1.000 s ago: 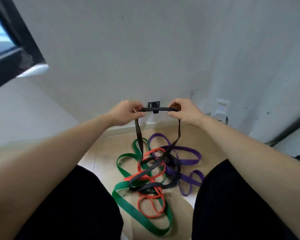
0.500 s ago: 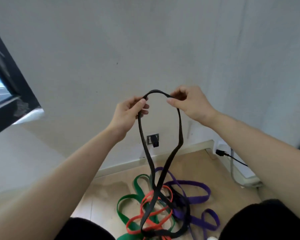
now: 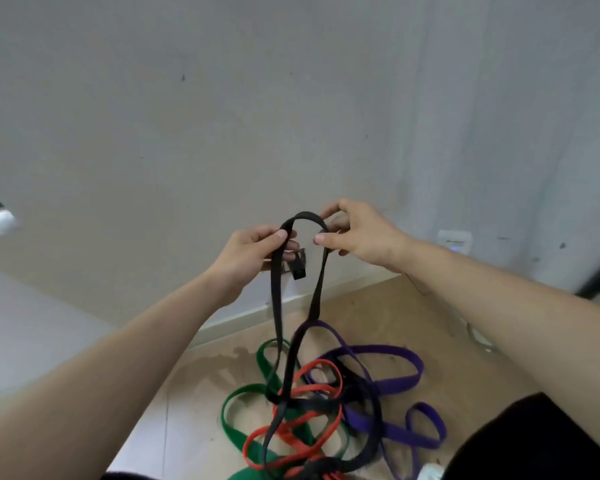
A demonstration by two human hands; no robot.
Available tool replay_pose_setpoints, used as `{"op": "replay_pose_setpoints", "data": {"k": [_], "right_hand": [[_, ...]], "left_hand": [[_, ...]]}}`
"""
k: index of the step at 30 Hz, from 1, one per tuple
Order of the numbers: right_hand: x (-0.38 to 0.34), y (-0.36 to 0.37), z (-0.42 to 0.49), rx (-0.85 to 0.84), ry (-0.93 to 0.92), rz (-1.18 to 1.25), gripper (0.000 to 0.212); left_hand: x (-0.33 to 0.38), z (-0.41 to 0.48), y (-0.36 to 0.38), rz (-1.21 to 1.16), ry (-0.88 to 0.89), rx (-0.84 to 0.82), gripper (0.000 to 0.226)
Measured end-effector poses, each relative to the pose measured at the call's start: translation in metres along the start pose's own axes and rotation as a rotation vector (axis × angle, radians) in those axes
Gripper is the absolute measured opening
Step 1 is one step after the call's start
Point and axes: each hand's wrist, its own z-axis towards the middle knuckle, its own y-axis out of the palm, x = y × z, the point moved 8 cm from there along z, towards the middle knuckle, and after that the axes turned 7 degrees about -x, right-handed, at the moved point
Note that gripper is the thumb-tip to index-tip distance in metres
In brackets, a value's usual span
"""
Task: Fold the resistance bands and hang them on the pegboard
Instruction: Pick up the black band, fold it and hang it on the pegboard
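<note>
Your left hand point(image 3: 253, 252) and right hand point(image 3: 359, 233) each pinch the black band point(image 3: 278, 306), raised before the wall point(image 3: 291, 98); its lower loops lie among floor point(image 3: 413, 327) bands.

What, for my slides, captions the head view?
Left hand and right hand pinch the black band above green band, red band, purple band.

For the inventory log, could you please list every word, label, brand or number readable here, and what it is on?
No text can be read.
White box on the wall: a dark mark, too blurred to read.
Black resistance band: no print visible.
</note>
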Motion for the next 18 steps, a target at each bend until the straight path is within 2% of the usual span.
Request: {"op": "replay_pose_setpoints", "data": {"k": [5, 9, 12, 18], "right_hand": [[0.023, -0.002, -0.003, -0.033, 0.069, -0.004, 0.022], [0.053, 0.051, -0.006, -0.225, 0.196, -0.151, 0.019], [0.078, 0.086, -0.01, -0.361, 0.247, -0.204, 0.015], [0.113, 0.118, -0.023, -0.501, 0.42, -0.155, 0.004]], "left_hand": [[0.01, -0.005, -0.01, 0.038, 0.011, -0.011, 0.023], [0.045, -0.017, -0.008, 0.065, 0.132, 0.065, 0.015], [0.066, -0.026, -0.018, 0.048, 0.225, 0.164, 0.014], [0.072, -0.042, -0.07, -0.103, 0.336, 0.451, 0.01]]}}
